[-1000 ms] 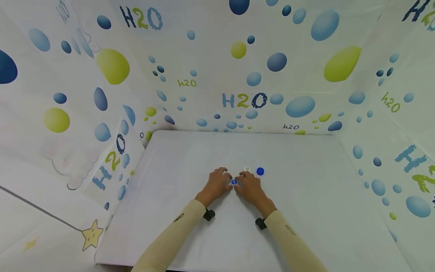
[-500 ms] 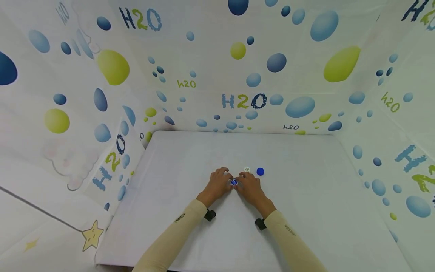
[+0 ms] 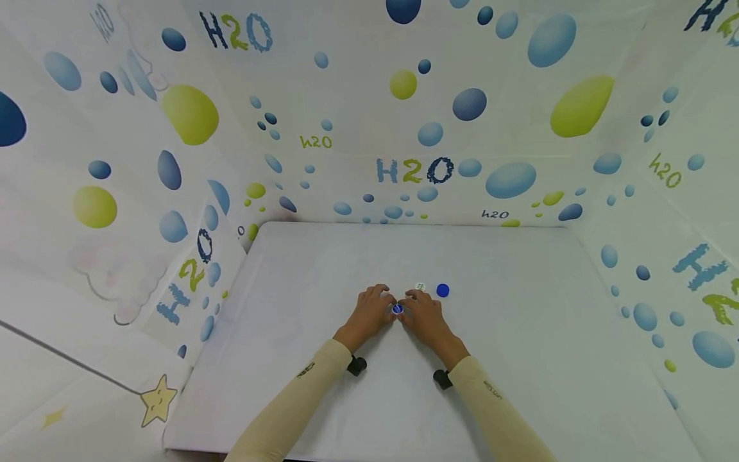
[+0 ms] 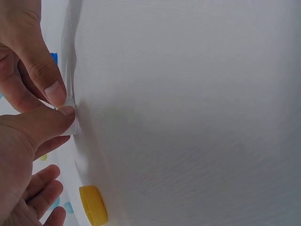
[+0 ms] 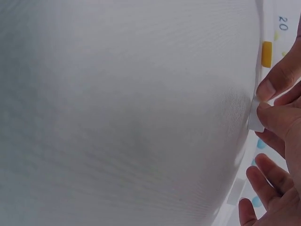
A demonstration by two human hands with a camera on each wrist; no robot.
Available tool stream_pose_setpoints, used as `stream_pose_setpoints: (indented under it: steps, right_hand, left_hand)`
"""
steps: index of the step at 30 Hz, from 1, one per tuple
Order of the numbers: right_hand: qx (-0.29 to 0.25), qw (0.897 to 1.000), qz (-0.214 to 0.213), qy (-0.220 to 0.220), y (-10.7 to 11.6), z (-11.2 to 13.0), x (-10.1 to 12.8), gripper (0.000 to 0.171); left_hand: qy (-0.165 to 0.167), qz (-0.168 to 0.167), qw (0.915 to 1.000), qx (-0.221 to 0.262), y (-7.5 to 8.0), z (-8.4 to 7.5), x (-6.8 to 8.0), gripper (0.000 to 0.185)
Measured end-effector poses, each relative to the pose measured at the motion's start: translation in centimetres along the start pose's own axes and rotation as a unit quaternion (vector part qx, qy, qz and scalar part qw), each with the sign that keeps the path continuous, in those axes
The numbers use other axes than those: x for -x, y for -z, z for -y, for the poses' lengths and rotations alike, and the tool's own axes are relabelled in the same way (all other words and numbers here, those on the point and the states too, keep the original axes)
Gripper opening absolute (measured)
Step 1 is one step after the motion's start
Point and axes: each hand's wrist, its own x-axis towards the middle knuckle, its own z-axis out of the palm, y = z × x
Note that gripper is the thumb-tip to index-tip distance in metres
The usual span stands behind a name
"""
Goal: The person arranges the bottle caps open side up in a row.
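A small round cap-like piece [image 3: 398, 309], white-sided with a blue and white top, sits on the white tabletop between both hands. My left hand [image 3: 368, 316] pinches it from the left with thumb and fingers, its other fingers loosely bent. From the right, my right hand [image 3: 428, 321] pinches the same piece [image 5: 255, 117]; the two thumbs nearly meet at its near side. Just beyond the right fingers lies a white round piece [image 3: 420, 287] with dark marks, beside a blue round piece [image 3: 442, 290]. A yellow round piece [image 4: 94, 205] stands by my left hand, hidden in the head view.
The white-covered table [image 3: 312, 256] spreads around the hands. Patterned cloth walls [image 3: 346, 83] with bubble prints and H2O lettering rise at the back and both sides. Each wrist wears a small black camera [image 3: 357, 366].
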Motion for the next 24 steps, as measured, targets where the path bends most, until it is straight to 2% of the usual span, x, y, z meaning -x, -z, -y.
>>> stream_pose_setpoints:
  steps: [12,24]
  right_hand:
    - [-0.002,1.000,0.007,0.012,0.4,0.4,0.1,0.035]
    - [-0.014,0.999,-0.029,0.034,0.9,0.9,0.1,0.029]
  left_hand:
    - [-0.001,-0.005,1.0000,-0.001,0.2,0.3,0.5,0.029]
    - [0.009,-0.008,0.9999,0.007,0.7,0.9,1.2,0.032]
